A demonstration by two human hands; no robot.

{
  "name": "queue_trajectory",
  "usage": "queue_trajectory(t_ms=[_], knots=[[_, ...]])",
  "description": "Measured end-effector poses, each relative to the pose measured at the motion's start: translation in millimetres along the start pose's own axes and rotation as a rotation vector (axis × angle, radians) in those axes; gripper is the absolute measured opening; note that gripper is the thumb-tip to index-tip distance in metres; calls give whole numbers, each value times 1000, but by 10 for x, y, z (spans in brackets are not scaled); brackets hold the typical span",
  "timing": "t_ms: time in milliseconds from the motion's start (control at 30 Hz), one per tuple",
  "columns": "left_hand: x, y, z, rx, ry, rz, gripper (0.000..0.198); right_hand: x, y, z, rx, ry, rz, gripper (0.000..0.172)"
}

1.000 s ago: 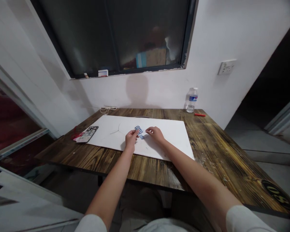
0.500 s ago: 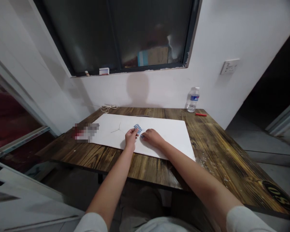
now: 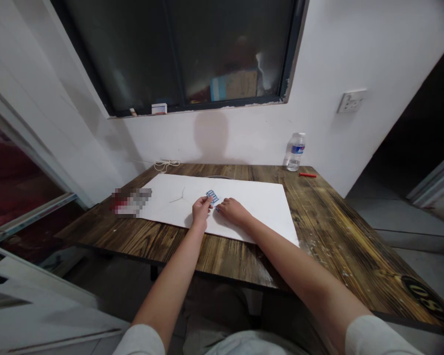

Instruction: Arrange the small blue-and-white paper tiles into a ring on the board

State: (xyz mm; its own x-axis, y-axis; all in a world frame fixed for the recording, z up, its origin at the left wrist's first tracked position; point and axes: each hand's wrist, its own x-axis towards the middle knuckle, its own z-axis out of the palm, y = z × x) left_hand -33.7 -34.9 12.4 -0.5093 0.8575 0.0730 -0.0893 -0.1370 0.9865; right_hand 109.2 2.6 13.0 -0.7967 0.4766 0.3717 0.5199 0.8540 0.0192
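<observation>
Blue-and-white printed paper strip point(image 3: 213, 197) is lying between the hands, above a white flat board point(image 3: 251, 207) on the dark-stained wooden worktop point(image 3: 318, 222). The left hand point(image 3: 202, 212) is apparently pinching its edge, though the strip is small to see. The right hand point(image 3: 234, 212) is reaching in half-curled, its fingertips point(image 3: 222, 204) touching the strip's lower end.

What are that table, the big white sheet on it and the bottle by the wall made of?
The tabletop looks like dark, scorched or stained wooden planks, with strong grain and pale worn patches. The white sheet seems stiff card or foam board, since it lies flat with straight edges, but the look can't settle which. The bottle looks like clear plastic.
</observation>
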Motion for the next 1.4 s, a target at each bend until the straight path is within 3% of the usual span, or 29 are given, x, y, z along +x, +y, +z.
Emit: queue_trajectory(t_ms=[300, 600, 900, 1300, 1400], knots=[[13, -15, 5, -9, -6, 11, 36, 2, -11, -109, -42, -65, -41, 20], [-31, 32, 9, 8, 6, -20, 38, 7, -12, 26, -84, -14, -81, 18], [2, -3, 13, -5, 0, 4, 35, -13, -22, 5, -86, -47, -88, 18], [11, -13, 8, 2, 5, 5, 37, -17, 50, 65, 56, 33, -2, 19], [5, -6, 3, 4, -16, 0, 39, -26, 65, 80, 123, 90, 102, 25]])
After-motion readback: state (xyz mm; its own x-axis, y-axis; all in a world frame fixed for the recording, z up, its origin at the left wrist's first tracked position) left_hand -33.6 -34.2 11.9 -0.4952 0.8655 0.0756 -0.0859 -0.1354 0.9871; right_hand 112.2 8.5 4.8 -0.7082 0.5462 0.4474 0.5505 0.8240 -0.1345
